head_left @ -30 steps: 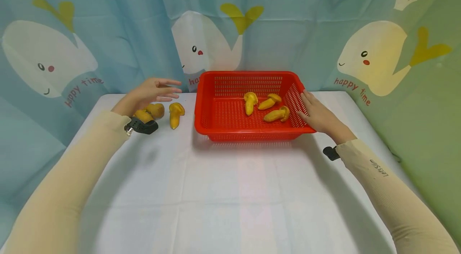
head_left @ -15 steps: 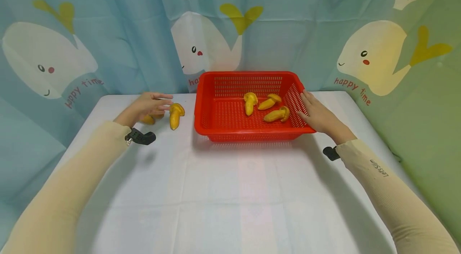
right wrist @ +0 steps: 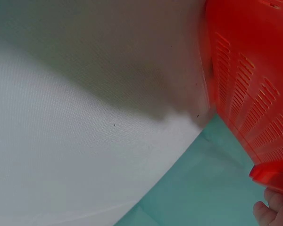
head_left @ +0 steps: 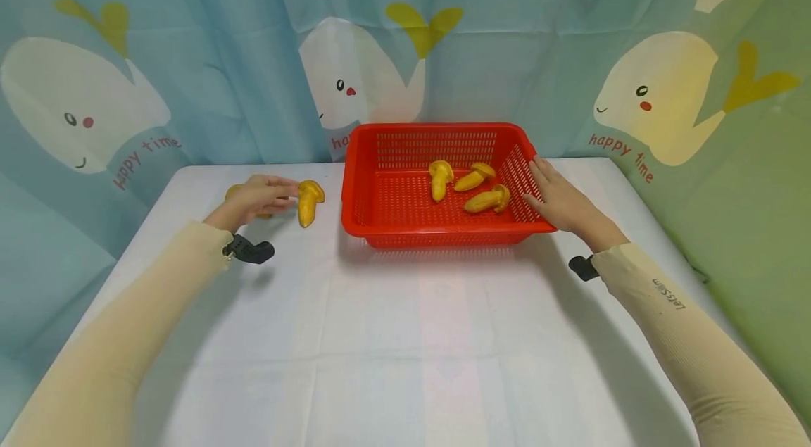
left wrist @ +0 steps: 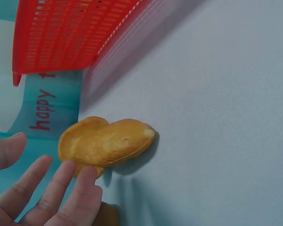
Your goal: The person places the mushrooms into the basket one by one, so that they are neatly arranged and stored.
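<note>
A yellow mushroom (head_left: 307, 203) lies on the table left of the basket, cap toward the back. My left hand (head_left: 261, 196) is right beside its cap, fingers spread and slightly bent. In the left wrist view the fingertips overlap the cap edge of the mushroom (left wrist: 108, 141); whether they touch it I cannot tell. More yellow pieces (head_left: 233, 190) are mostly hidden behind that hand. My right hand (head_left: 564, 200) holds the right rim of the red plastic basket (head_left: 437, 230), thumb over the inside; in the right wrist view its fingertips (right wrist: 269, 209) curl beneath the rim.
Inside the basket lie three yellow mushrooms (head_left: 438, 181), grouped toward its middle and right. A white cloth covers the table (head_left: 393, 334). Behind it hangs a blue-green curtain (head_left: 507, 67) printed with whales, meeting the table's back edge.
My left hand has come down from above the loose mushrooms and stopped beside the nearest cap. The right hand and the basket have stayed in place.
</note>
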The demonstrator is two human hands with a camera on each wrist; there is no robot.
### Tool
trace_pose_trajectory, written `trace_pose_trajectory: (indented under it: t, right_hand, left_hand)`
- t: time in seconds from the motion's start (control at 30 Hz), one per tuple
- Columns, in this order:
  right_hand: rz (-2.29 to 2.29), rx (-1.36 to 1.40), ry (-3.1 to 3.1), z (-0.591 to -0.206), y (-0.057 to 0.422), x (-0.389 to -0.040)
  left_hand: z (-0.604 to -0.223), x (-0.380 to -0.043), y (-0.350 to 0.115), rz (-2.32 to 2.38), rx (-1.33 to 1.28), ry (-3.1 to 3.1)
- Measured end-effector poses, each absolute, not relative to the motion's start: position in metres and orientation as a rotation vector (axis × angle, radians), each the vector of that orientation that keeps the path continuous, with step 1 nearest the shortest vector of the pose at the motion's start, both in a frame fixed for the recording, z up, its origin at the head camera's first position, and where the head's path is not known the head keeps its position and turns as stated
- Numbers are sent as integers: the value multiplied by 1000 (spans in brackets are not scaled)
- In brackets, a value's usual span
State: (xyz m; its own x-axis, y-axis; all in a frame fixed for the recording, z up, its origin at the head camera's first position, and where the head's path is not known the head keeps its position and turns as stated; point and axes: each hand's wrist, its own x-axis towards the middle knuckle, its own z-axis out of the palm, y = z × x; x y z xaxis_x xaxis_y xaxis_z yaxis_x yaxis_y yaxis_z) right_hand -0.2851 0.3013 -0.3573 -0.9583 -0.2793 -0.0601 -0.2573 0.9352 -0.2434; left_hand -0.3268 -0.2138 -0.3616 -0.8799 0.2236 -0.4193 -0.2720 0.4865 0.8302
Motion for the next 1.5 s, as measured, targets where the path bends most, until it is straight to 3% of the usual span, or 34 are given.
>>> trace_pose_trajectory:
  t: [1.5]
  right_hand:
    - [-349, -428, 3026, -360, 302, -285]
  left_hand:
    - [-374, -326, -213, 1392, -38, 2243]
